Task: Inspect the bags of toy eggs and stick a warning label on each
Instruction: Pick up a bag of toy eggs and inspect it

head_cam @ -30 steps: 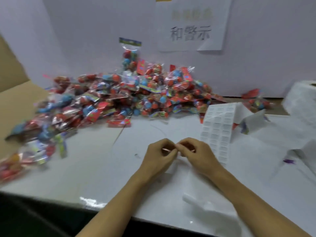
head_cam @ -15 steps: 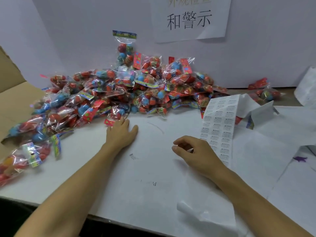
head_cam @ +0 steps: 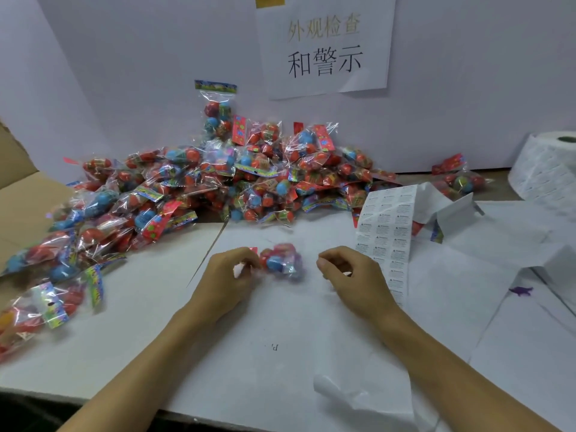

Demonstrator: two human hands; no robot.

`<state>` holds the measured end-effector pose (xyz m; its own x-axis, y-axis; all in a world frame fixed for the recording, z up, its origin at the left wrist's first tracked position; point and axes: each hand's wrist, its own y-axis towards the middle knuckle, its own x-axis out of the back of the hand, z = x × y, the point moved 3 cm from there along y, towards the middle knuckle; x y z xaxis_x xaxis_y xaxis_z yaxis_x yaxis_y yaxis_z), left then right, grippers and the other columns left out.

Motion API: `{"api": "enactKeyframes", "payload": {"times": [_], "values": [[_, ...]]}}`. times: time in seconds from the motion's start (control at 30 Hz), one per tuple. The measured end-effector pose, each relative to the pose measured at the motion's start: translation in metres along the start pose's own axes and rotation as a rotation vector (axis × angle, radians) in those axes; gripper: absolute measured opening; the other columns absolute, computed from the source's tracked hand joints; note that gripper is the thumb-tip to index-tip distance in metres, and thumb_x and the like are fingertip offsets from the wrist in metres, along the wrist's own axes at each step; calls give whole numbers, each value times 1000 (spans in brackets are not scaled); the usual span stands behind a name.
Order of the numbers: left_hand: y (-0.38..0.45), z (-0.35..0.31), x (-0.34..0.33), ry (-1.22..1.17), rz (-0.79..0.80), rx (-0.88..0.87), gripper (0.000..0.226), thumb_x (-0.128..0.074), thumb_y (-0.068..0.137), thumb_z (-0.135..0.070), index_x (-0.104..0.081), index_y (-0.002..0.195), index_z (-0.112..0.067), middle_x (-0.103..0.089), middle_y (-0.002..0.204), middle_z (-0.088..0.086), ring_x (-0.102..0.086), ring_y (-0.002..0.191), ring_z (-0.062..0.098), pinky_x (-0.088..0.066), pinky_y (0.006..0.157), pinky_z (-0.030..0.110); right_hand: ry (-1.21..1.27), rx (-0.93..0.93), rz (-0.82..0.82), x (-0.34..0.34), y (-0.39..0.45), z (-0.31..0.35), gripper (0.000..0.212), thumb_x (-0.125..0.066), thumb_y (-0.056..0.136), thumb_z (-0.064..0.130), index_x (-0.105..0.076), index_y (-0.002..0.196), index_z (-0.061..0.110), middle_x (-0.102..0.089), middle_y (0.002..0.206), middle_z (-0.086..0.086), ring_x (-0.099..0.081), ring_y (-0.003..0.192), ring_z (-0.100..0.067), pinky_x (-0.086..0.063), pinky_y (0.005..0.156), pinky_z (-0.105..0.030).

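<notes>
Right now my left hand (head_cam: 229, 277) pinches the header end of one bag of toy eggs (head_cam: 282, 261), fingers curled round its crinkled top, and the bag lies on the white counter (head_cam: 131, 322) between my two hands, near the middle of the counter and a little toward the front edge. Its eggs show red and blue through the clear film (the picture blurs here, so I can't read the header card).

My right hand (head_cam: 349, 277) sits just beside the bag, not touching it as far as I can see, with fingers curled in and thumb tucked against them; whether a label is pinched there I cannot tell.

Just right of that hand a strip of warning labels (head_cam: 385, 235) runs toward the back edge, printed in small rows, and bends over at its far end. Beyond it, at the right back corner, stands a thick roll of labels (head_cam: 545, 166), with a few stray bags beside it.

Along the back edge the main heap of bags (head_cam: 237, 182) spreads wide, one bag propped upright against the wall. The heap spills toward the left edge, where more bags lie against a cardboard box flap (head_cam: 28, 194). On the wall above hangs a paper sign (head_cam: 324, 54) with printed characters.
</notes>
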<state>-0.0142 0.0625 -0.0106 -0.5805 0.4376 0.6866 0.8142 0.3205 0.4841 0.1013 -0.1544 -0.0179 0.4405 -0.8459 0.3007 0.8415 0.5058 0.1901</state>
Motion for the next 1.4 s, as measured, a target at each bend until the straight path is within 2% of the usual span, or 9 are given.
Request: {"api": "enactKeyframes", "payload": {"times": [0.17,0.37,0.57,0.7,0.8,0.87,1.0,1.17,1.4], "values": [[13,-21,6,-492,-68,202,47,-46,79,34,-68,80,-8,-76,80,7,-74,83,19,-59,77,23,213,-179,-9,0,4,-3,11,-72,92,27,-66,101,26,-70,98,-2,-72,86,-25,-62,80,-38],[26,-60,2,-898,18,127,47,-35,85,36,-62,83,-2,-74,77,6,-75,92,24,-60,85,31,491,-287,255,-7,-2,6,51,-74,78,50,-68,112,12,-76,100,-14,-75,93,-28,-62,74,-35],[26,-78,-3,-1233,30,118,72,-29,91,34,-74,71,-19,-70,71,6,-76,98,26,-61,87,34,639,-263,475,-9,-9,15,30,-78,80,37,-77,103,16,-73,94,-12,-71,81,-24,-58,67,-28],[24,-80,-7,-1174,-31,225,23,-69,85,2,-75,90,-19,-80,96,3,-75,106,25,-61,79,27,629,-214,469,-8,-10,20,36,-78,79,37,-76,107,14,-72,94,-15,-69,78,-25,-57,65,-30],[22,-70,-17,-1003,-66,525,23,-74,83,-12,-72,103,-22,-79,99,1,-77,91,20,-60,63,25,573,-222,348,-3,-8,20,34,-77,79,35,-76,103,12,-73,94,-17,-68,78,-27,-56,62,-30],[17,-69,-25,-967,69,664,12,-68,96,-25,-73,104,-18,-77,103,10,-76,80,22,-58,58,27,537,-205,245,0,-6,18,30,-81,81,33,-76,97,9,-72,89,-19,-69,75,-28,-56,59,-30],[3,-63,-32,-1064,266,754,56,-48,92,-63,-80,87,-17,-78,98,6,-76,87,22,-61,70,31,439,-185,75,8,-4,14,16,-76,87,28,-76,90,13,-74,79,-9,-67,68,-20,-55,56,-30],[-10,-61,-41,-1067,217,634,35,-81,78,-46,-77,90,-13,-76,97,11,-77,95,28,-62,72,37,350,-171,79,8,-5,13,35,-76,77,48,-76,92,16,-74,82,-6,-65,71,-17,-51,56,-27],[-16,-55,-35,-1080,91,553,22,-81,85,-38,-77,91,-17,-73,99,14,-73,102,36,-62,86,48,223,-132,258,5,-10,14,32,-70,78,58,-79,88,29,-76,84,-1,-68,74,-11,-50,56,-25]]}}
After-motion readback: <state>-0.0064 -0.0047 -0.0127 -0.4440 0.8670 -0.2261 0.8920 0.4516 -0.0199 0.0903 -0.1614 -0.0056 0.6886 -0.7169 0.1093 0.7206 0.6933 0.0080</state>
